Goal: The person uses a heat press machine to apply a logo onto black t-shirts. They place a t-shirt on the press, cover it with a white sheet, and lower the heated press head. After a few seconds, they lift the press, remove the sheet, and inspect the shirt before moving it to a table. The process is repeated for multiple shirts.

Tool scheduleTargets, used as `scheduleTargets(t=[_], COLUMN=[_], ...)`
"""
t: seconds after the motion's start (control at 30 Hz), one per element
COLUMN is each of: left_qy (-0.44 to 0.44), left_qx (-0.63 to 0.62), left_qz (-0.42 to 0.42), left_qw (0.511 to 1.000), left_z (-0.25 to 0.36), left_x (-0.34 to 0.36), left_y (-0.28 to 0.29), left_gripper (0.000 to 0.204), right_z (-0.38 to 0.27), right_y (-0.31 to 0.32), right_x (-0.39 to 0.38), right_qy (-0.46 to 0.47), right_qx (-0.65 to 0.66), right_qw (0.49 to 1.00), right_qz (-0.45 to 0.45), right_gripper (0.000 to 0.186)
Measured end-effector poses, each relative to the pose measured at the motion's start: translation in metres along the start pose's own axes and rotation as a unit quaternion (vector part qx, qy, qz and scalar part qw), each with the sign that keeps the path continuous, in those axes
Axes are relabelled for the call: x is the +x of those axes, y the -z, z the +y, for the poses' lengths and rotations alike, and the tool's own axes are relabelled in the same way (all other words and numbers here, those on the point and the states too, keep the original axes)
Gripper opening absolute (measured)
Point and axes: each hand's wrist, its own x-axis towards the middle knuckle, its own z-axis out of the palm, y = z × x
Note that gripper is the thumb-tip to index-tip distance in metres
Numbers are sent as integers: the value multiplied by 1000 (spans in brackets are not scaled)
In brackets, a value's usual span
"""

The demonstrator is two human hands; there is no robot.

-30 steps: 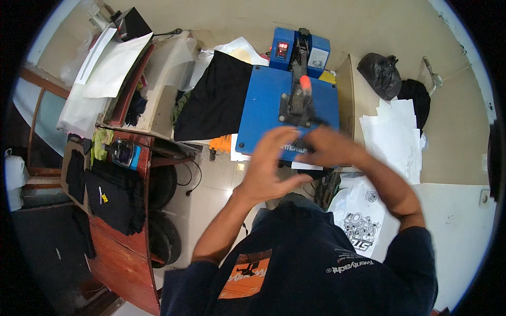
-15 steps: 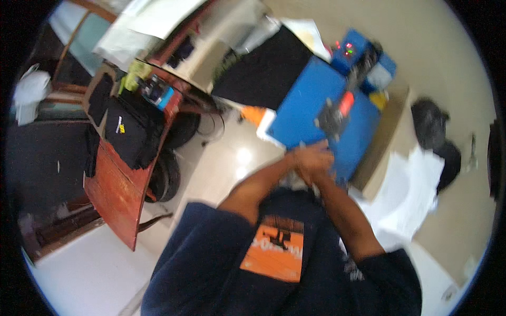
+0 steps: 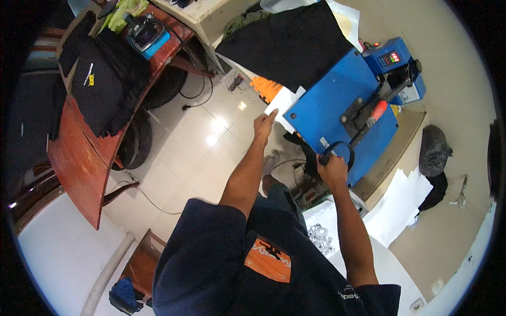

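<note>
A blue heat press (image 3: 321, 108) with a lever topped by a red grip (image 3: 378, 110) stands in front of me, to the right. My right hand (image 3: 333, 169) is closed around the black loop handle (image 3: 352, 152) at the near edge of its plate. At the plate's left corner my left hand (image 3: 265, 125) pinches the edge of a white sheet (image 3: 284, 105), thumb on top. The sheet runs in beside the press, and part of it is hidden. Orange material (image 3: 265, 87) shows behind it. Black cloth (image 3: 290, 47) lies just beyond the plate.
Left, a reddish wooden table (image 3: 79, 158) bears folded black garments (image 3: 105, 87) and an iron (image 3: 146, 31) on a blue pad. A control box (image 3: 390, 57) with a lit display sits behind the press. White papers (image 3: 398, 205) lie at right. Cables (image 3: 197, 100) trail over the tiled floor.
My hands, close together before at the press's near edge, are now apart: the left on the white sheet, the right on the loop handle. The view has shifted and sharpened.
</note>
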Motion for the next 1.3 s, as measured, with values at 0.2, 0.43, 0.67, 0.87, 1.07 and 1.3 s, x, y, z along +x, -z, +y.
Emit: scheduleTargets(t=[0.2,0.43,0.67,0.87,1.07,1.3], left_qy=[-100,-109,-112,-143,-204,-268], left_qx=[-123,-178,-107,-10,111,346], left_qz=[47,-44,-253,-403,-432,-322], left_qw=[986,977,955,904,872,839], left_z=[16,28,39,21,-29,-123], left_x=[-32,-155,-306,-374,-400,-322], left_y=[31,144,136,34,-37,52], left_gripper=[24,21,14,13,10,15], right_z=[-8,-6,24,96,231,487], right_y=[18,-4,-91,-62,-28,-7], right_x=[-15,-72,-177,-209,-255,-257], right_qy=[11,158,-20,44,-56,-201], right_qx=[-7,130,708,871,737,704], right_qw=[999,874,678,482,604,506], right_qz=[35,441,-195,-82,300,456], right_gripper=[43,53,61,49,24,23])
